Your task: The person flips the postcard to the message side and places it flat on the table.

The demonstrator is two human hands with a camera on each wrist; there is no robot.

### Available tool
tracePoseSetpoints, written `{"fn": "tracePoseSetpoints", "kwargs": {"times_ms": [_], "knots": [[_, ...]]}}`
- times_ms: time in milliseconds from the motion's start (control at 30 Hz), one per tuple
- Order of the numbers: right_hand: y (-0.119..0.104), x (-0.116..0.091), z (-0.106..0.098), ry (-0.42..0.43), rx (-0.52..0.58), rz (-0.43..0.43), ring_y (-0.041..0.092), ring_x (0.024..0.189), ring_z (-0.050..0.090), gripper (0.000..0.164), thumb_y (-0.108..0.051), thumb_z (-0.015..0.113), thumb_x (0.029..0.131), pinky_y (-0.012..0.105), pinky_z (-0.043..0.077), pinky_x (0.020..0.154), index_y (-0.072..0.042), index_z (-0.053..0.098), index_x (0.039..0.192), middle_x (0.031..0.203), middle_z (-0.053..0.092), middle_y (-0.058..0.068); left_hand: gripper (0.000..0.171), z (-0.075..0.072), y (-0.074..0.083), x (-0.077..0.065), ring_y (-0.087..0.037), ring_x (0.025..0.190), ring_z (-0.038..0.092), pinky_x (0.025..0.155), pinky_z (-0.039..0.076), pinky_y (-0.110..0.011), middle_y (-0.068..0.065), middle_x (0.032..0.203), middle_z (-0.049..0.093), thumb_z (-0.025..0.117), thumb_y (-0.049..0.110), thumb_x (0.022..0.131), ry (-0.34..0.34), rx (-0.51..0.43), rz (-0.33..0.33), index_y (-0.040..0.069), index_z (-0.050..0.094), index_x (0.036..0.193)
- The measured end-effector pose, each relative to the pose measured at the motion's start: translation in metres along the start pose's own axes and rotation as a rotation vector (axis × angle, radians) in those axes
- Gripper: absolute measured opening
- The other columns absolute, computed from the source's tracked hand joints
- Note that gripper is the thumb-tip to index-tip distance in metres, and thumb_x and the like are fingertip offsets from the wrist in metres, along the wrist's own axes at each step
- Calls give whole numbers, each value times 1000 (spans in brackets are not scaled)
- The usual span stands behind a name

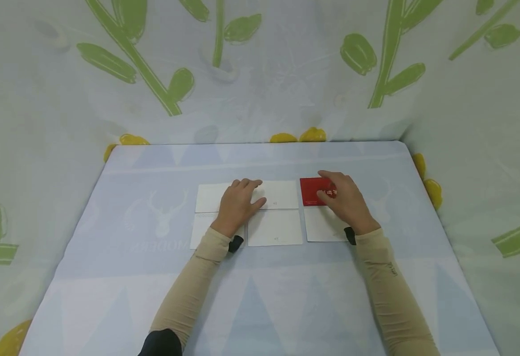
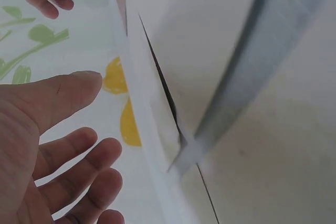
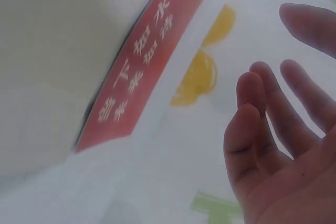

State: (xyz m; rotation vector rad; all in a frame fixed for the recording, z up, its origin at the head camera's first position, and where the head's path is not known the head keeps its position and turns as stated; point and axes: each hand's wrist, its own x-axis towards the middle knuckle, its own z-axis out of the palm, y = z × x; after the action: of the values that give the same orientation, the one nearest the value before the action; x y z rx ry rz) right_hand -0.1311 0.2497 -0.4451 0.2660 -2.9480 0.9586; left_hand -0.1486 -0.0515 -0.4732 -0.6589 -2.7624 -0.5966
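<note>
My left hand (image 1: pixel 240 202) hovers with loosely bent fingers over the middle of several white cards; nothing is in its grasp. In the left wrist view its thumb (image 2: pixel 79 90) and fingers are spread apart. Over the right end of the cards is my right hand (image 1: pixel 348 200), overlapping a red card (image 1: pixel 309 192) with white characters. The right wrist view shows that hand's fingers (image 3: pixel 244 129) loosely bent and holding nothing, apart from the red card. A white card (image 1: pixel 275 227) lies in the near row, and another white card (image 1: pixel 324 225) sits just below the red one.
All the cards lie flat in two rows on a table (image 1: pixel 251 296) with a pale blue and white cover. A cloth (image 1: pixel 286 74) printed with green leaves rises behind it and at both sides.
</note>
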Motion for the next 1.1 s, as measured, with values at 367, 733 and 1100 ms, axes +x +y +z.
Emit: {"fn": "tracePoseSetpoints", "kwargs": {"times_ms": [367, 733, 1100], "knots": [[14, -2, -12, 16, -37, 30, 38, 131, 44, 64, -16, 77, 90, 60, 42, 104, -10, 49, 148, 146, 50, 18, 52, 0, 14, 14, -32, 103, 61, 83, 53, -41, -13, 122, 68, 79, 33, 89, 0, -12, 54, 7, 65, 131], [34, -13, -24, 35, -33, 31, 39, 125, 47, 65, -14, 74, 93, 61, 47, 98, -11, 46, 151, 147, 48, 20, 68, 9, 28, 24, -31, 118, 54, 97, 48, -41, -12, 136, 60, 76, 43, 90, -191, -1, -30, 10, 54, 144], [62, -27, -33, 4, -46, 104, 42, 125, 46, 70, -15, 73, 93, 63, 45, 97, -11, 40, 155, 151, 44, 22, 71, 13, 38, 29, -30, 123, 50, 98, 46, -43, -11, 140, 56, 74, 47, 91, -229, -4, -10, 11, 50, 147]]}}
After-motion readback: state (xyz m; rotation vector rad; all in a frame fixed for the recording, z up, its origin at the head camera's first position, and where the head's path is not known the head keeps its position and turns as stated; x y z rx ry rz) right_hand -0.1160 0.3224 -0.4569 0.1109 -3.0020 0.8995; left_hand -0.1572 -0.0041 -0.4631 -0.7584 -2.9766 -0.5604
